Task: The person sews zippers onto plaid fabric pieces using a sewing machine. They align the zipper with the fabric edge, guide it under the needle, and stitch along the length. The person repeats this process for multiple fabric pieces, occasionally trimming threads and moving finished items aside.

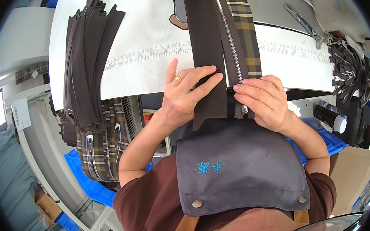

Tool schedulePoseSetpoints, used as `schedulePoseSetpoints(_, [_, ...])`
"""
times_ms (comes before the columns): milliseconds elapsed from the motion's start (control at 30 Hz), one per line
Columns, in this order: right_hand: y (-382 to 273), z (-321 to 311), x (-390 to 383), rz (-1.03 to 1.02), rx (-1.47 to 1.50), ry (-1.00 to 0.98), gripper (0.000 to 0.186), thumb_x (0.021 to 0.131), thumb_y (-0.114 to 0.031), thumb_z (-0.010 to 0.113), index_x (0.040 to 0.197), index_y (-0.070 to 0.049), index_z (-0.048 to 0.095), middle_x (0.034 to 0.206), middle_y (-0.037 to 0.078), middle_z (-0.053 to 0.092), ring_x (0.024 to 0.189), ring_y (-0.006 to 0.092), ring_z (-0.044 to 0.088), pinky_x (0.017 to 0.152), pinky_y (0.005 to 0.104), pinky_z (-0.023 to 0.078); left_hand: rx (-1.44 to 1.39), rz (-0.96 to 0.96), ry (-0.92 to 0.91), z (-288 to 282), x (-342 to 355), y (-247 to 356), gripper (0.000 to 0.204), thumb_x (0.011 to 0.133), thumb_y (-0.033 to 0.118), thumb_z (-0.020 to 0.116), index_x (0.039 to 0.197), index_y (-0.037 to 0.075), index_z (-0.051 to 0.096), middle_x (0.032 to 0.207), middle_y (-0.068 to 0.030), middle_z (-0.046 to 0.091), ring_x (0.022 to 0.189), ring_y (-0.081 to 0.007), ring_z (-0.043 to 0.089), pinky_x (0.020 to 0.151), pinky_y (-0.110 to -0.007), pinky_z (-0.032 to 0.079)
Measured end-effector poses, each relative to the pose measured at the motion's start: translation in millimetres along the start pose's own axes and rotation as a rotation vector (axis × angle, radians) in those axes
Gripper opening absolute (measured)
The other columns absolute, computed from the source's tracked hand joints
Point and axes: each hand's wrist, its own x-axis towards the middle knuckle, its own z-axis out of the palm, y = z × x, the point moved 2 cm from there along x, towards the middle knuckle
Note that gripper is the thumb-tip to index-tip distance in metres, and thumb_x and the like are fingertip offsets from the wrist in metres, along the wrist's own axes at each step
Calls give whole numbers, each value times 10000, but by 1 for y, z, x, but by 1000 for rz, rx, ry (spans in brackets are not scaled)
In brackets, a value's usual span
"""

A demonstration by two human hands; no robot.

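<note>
Pinching the zipper (229,32) with the right hand (262,102)

The right hand was clamped by its fingertips on the zipper, whose metal slider (244,109) sat just below them. The left hand (182,93) lay with spread fingers on a brown strip (207,39); its thumb was hidden, so I could not tell whether it gripped. Plaid fabric (249,33) ran above the right hand. On the table (148,30), a bundle of dark strips (85,60) lay left of the left hand, hanging over the edge.
</note>
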Motion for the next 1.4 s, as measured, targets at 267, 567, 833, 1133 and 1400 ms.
schedulePoseSetpoints(267, [-7, 7, 8, 8, -18, -41, 244, 647, -45, 665, 891, -58, 674, 992, 51, 669, 914, 192, 621, 768, 337, 436, -63, -12, 11, -4, 0, -2, 363, 778, 95, 553, 1120, 123, 671, 1105, -49, 624, 860, -177, 623, 1106, -455, 147])
schedulePoseSetpoints(567, [-12, 14, 11, -11, -18, 9, 219, 635, -59, 658, 854, -51, 676, 958, 53, 662, 892, 188, 620, 749, 334, 442, -38, -15, 2, 0, -1, -2, 359, 731, 151, 653, 1089, 144, 678, 1105, -37, 613, 861, -170, 616, 1104, -466, 144])
schedulePoseSetpoints(833, [-8, 16, 10, -60, 5, -32, 206, 648, -55, 661, 852, -30, 670, 951, 80, 658, 872, 209, 625, 737, 338, 464, 63, 42, -15, 2, 2, -2, 354, 687, 148, 696, 1041, 137, 683, 1145, 9, 619, 941, -141, 599, 1081, -517, 158])
schedulePoseSetpoints(1133, [13, 6, 20, 62, -15, -198, 434, 667, -113, 719, 1096, -125, 655, 1150, 73, 554, 1069, 262, 517, 832, 376, 451, 65, 8, -156, -7, 0, 3, 392, 723, 21, 595, 1103, 93, 656, 1231, 8, 590, 1056, -155, 566, 1075, -553, 142])
schedulePoseSetpoints(1400, [11, 3, 25, 26, -4, -240, 373, 679, -139, 708, 1037, -58, 642, 1063, 68, 574, 994, 231, 534, 794, 350, 443, 138, 28, -335, -23, 42, -20, 438, 817, -15, 491, 1241, 68, 564, 1329, -28, 532, 1186, -212, 513, 1063, -573, 207])
